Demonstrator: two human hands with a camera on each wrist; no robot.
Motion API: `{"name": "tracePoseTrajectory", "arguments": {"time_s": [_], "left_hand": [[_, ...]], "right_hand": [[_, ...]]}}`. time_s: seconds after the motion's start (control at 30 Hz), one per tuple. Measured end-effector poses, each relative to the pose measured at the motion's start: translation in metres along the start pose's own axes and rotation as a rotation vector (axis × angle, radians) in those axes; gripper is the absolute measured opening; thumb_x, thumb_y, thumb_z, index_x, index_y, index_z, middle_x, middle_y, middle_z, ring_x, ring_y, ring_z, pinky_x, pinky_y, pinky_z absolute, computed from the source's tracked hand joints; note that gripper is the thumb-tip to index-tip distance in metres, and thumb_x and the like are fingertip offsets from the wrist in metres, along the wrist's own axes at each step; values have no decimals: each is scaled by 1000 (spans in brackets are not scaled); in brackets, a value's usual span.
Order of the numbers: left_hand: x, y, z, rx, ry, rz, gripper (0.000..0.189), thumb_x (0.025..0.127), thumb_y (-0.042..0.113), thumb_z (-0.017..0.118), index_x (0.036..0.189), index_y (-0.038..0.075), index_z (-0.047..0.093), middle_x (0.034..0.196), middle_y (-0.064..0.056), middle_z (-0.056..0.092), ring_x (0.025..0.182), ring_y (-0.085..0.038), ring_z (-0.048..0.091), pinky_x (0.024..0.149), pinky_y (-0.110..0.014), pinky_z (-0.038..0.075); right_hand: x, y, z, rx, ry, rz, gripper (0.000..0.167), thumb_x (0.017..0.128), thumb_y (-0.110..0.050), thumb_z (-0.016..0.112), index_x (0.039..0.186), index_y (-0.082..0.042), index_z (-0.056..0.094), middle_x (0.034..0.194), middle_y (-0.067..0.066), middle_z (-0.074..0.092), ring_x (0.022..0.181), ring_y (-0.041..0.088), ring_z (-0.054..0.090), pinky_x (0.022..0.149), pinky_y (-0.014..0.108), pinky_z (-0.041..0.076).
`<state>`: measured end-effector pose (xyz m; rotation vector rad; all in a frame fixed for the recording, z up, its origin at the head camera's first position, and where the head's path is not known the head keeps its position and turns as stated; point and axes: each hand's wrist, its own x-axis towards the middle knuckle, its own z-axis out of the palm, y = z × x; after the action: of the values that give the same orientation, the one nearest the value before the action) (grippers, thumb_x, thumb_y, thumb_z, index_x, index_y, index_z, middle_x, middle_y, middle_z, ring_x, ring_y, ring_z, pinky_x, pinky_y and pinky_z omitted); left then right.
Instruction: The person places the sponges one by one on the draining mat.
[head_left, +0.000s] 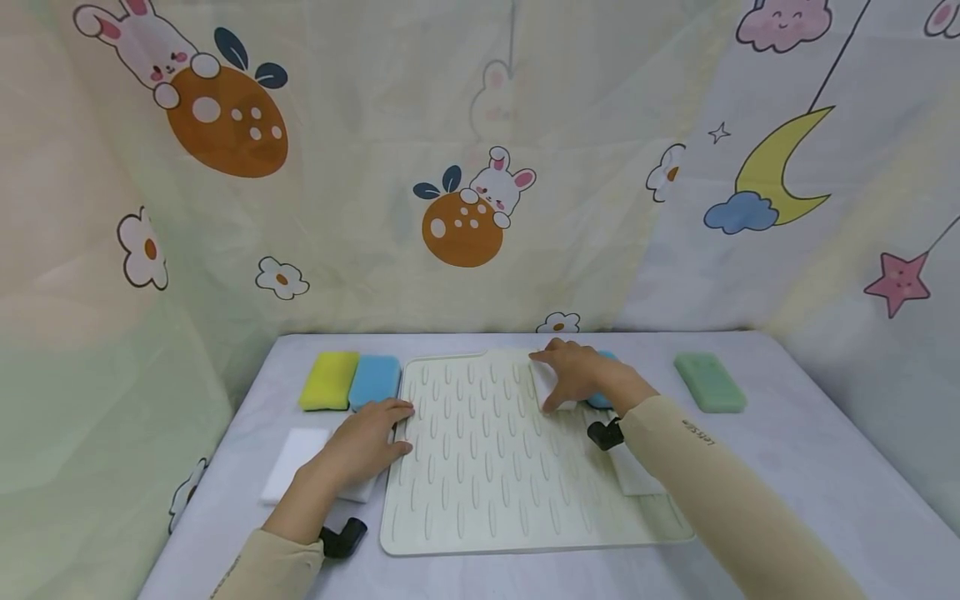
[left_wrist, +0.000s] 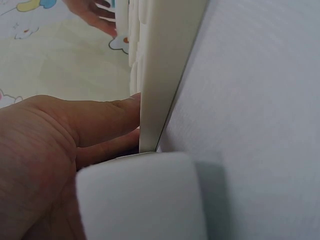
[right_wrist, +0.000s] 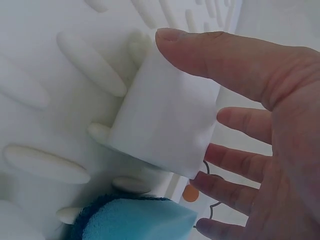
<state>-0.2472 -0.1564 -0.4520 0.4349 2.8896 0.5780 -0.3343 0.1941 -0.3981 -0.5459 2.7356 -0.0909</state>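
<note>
Right grip [head_left: 576, 372]: wide, pinching white block [right_wrist: 165, 110] | left grip [head_left: 363, 437]: relaxed, touching mat [head_left: 480, 525] | right sleeve lettering [head_left: 697, 432]: apparently "Let's…"

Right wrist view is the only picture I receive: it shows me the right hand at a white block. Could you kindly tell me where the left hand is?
Observer: The left hand touches the left edge of the ribbed mat.
Operator: Thank you. What lies on the left, beyond this hand?
Observer: A yellow sponge and a blue sponge, side by side.
Operator: And is there something to the right of the mat?
Observer: Yes, a green sponge lies there on the table.
</note>
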Motion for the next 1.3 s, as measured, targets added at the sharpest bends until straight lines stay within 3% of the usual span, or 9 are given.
{"name": "tracePoseTrajectory", "arguments": {"time_s": [0.53,1.3], "left_hand": [[-1,2,1,13,16,10,59,93,27,79,146,9,59,155,-7,54,147,-39,45,116,-59,43],[-2,1,3,4,28,6,58,93,27,79,145,10,60,154,-7,54,146,-38,46,115,-59,44]], "right_hand": [[6,3,8,-32,18,1,98,80,-48,88,161,-17,40,158,16,42,145,42,43,115,63,39],[-6,1,2,-31,23,-10,100,82,-47,87,162,-16,36,164,19,36,150,46,35,120,66,32]]}}
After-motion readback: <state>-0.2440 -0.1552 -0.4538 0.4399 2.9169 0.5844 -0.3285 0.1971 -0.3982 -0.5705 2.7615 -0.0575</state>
